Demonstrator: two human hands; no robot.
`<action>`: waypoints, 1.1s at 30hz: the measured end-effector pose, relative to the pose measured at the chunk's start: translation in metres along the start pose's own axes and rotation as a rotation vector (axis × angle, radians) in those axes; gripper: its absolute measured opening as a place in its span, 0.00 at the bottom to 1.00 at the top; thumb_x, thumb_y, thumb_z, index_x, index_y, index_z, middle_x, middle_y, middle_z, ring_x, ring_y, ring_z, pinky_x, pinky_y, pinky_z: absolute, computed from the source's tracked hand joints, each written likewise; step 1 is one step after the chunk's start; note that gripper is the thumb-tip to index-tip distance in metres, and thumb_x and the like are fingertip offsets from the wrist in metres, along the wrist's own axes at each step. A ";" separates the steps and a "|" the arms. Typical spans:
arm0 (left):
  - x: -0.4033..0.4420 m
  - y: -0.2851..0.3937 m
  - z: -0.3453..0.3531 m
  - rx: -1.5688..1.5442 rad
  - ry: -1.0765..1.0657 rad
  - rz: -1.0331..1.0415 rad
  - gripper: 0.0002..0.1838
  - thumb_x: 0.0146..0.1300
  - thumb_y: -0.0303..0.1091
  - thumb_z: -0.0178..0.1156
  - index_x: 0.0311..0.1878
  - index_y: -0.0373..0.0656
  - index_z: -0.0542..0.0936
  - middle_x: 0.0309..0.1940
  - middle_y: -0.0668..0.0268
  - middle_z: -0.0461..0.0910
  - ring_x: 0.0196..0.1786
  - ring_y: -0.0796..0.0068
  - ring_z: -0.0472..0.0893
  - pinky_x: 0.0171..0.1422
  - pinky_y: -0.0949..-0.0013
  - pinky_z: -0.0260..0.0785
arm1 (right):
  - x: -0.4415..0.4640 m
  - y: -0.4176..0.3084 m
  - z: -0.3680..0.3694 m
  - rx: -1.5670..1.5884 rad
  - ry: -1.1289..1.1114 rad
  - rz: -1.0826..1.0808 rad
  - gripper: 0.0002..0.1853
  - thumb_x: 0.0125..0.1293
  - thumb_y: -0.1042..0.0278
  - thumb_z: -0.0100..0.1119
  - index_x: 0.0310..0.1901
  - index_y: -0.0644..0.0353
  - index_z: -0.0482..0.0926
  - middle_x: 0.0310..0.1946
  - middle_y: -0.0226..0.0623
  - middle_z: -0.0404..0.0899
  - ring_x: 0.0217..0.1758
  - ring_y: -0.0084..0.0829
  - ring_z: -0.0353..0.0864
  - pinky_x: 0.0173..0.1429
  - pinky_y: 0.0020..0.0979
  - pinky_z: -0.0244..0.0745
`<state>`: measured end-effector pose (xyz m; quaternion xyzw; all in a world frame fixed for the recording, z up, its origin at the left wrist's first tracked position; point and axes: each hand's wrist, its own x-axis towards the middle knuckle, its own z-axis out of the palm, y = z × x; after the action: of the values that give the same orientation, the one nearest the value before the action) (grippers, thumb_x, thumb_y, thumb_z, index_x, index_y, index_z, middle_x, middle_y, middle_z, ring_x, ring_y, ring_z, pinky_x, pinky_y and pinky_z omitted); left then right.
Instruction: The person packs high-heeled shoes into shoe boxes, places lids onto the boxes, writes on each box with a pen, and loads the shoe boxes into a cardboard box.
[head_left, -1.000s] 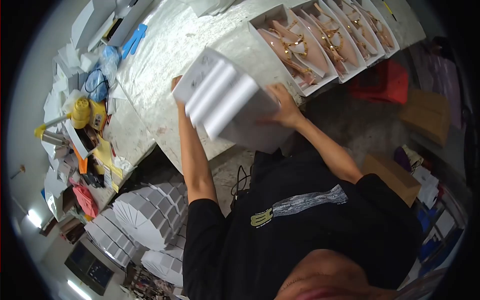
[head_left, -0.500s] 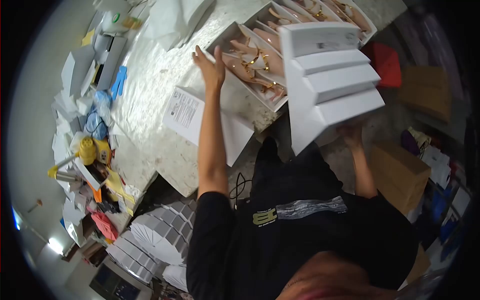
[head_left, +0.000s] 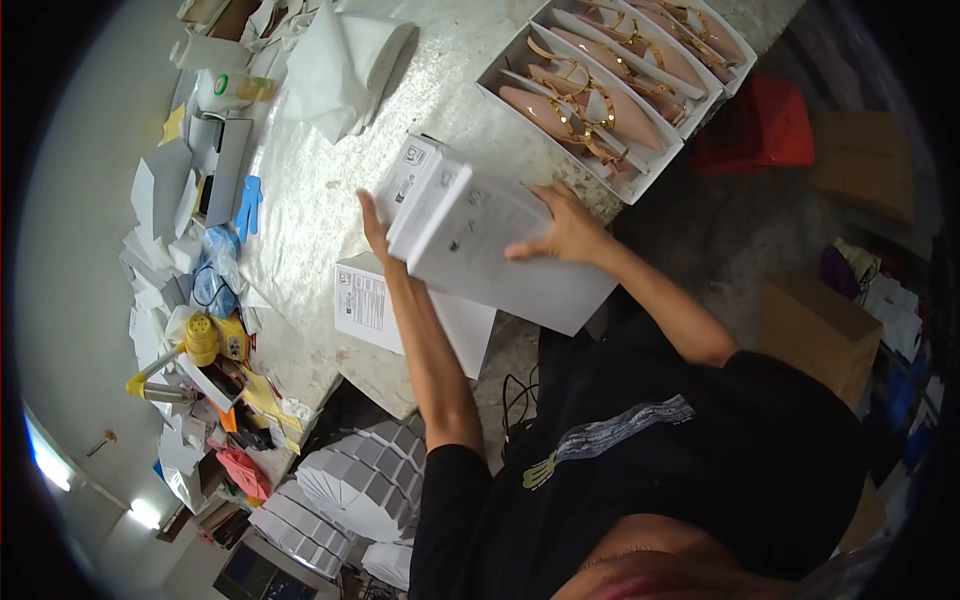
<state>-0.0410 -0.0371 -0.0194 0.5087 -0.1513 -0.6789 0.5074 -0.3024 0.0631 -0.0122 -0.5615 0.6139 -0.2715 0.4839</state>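
My left hand (head_left: 378, 235) supports the left end of a stack of white shoebox lids (head_left: 500, 245), its thumb side raised along the edge. My right hand (head_left: 568, 228) grips the same stack from the right, fingers and thumb spread over the top face. The lids are tilted and printed with small dark marks. Below them a white box with a printed label (head_left: 362, 303) lies on the table, partly covered by my left forearm. Pink pointed shoes with gold-studded straps (head_left: 600, 105) lie in open white shoeboxes (head_left: 655, 190) beyond my right hand.
White wrapping sheets (head_left: 340, 70) lie on the plastic-covered table (head_left: 290, 215). A blue glove (head_left: 248, 207), a yellow lamp (head_left: 200, 340) and clutter line the left side. A red stool (head_left: 765, 130) and brown cartons (head_left: 820, 335) stand right. Stacked white boxes (head_left: 360, 480) sit below.
The lid stack has swung left and down, over the labelled box. My left hand has left the shoeboxes' side and met the stack; my right hand has come up onto its face.
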 end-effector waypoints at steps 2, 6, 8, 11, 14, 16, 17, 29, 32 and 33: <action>0.023 -0.009 -0.007 -0.116 0.024 -0.018 0.36 0.69 0.56 0.54 0.57 0.23 0.73 0.45 0.47 0.80 0.44 0.55 0.83 0.49 0.60 0.78 | 0.016 -0.003 -0.004 -0.060 -0.099 0.052 0.58 0.37 0.28 0.77 0.59 0.76 0.74 0.55 0.58 0.70 0.63 0.50 0.71 0.67 0.40 0.67; 0.063 -0.022 -0.047 0.046 0.211 0.035 0.21 0.68 0.44 0.59 0.46 0.29 0.76 0.41 0.49 0.80 0.34 0.61 0.82 0.37 0.64 0.76 | 0.017 0.005 0.009 -0.107 0.009 -0.004 0.55 0.39 0.30 0.77 0.57 0.76 0.74 0.53 0.57 0.71 0.60 0.50 0.73 0.64 0.41 0.70; 0.072 -0.015 -0.059 0.483 0.408 0.112 0.20 0.69 0.43 0.60 0.44 0.31 0.76 0.41 0.49 0.79 0.35 0.62 0.81 0.40 0.65 0.75 | 0.001 0.006 -0.002 -0.054 0.053 -0.151 0.52 0.40 0.35 0.79 0.58 0.74 0.74 0.52 0.55 0.72 0.58 0.51 0.74 0.63 0.42 0.71; 0.053 -0.004 0.008 0.878 0.497 0.851 0.19 0.70 0.44 0.61 0.43 0.32 0.75 0.41 0.53 0.75 0.47 0.63 0.77 0.57 0.60 0.69 | -0.043 0.022 -0.021 0.082 0.103 -0.503 0.49 0.42 0.46 0.82 0.61 0.70 0.70 0.53 0.53 0.72 0.56 0.52 0.75 0.61 0.42 0.72; 0.089 -0.048 0.136 1.120 -0.112 1.058 0.22 0.65 0.31 0.61 0.61 0.37 0.75 0.59 0.46 0.75 0.59 0.46 0.77 0.64 0.57 0.67 | -0.112 0.038 -0.069 0.076 0.167 -0.600 0.48 0.44 0.60 0.84 0.64 0.67 0.66 0.56 0.50 0.72 0.59 0.48 0.75 0.59 0.41 0.76; 0.124 -0.080 0.166 1.301 -0.187 0.842 0.20 0.63 0.32 0.62 0.58 0.36 0.79 0.50 0.45 0.82 0.52 0.47 0.82 0.58 0.56 0.71 | -0.158 0.105 -0.086 0.238 0.342 -0.101 0.45 0.45 0.68 0.82 0.64 0.67 0.67 0.58 0.46 0.73 0.59 0.42 0.76 0.57 0.40 0.79; 0.123 -0.071 0.167 1.312 -0.218 0.776 0.19 0.63 0.33 0.61 0.55 0.36 0.80 0.45 0.46 0.83 0.47 0.50 0.84 0.55 0.57 0.73 | -0.172 0.119 -0.101 0.400 0.445 0.071 0.43 0.46 0.71 0.81 0.64 0.66 0.67 0.59 0.45 0.73 0.59 0.39 0.77 0.57 0.40 0.81; -0.027 0.050 -0.004 0.614 0.069 0.487 0.27 0.73 0.53 0.51 0.44 0.32 0.83 0.35 0.60 0.84 0.39 0.75 0.81 0.45 0.72 0.73 | -0.054 -0.062 -0.061 -0.102 0.068 -0.201 0.49 0.42 0.41 0.81 0.59 0.69 0.73 0.54 0.49 0.73 0.58 0.43 0.76 0.63 0.39 0.71; -0.049 0.038 -0.004 0.038 -0.057 0.312 0.46 0.71 0.71 0.30 0.60 0.33 0.74 0.55 0.47 0.78 0.59 0.57 0.77 0.67 0.53 0.69 | -0.013 -0.087 -0.032 -0.165 0.036 -0.138 0.46 0.45 0.39 0.78 0.56 0.70 0.77 0.49 0.53 0.75 0.54 0.47 0.77 0.64 0.39 0.70; -0.038 0.032 -0.023 -0.014 -0.053 0.303 0.41 0.72 0.65 0.34 0.61 0.33 0.74 0.55 0.46 0.78 0.59 0.55 0.78 0.65 0.53 0.72 | -0.002 -0.101 -0.028 -0.158 -0.029 -0.091 0.46 0.45 0.37 0.77 0.55 0.72 0.77 0.49 0.54 0.75 0.54 0.48 0.77 0.63 0.39 0.71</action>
<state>-0.0059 -0.0117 0.0141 0.4583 -0.2352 -0.6089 0.6033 -0.2845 0.0370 0.0877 -0.6291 0.6002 -0.2358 0.4340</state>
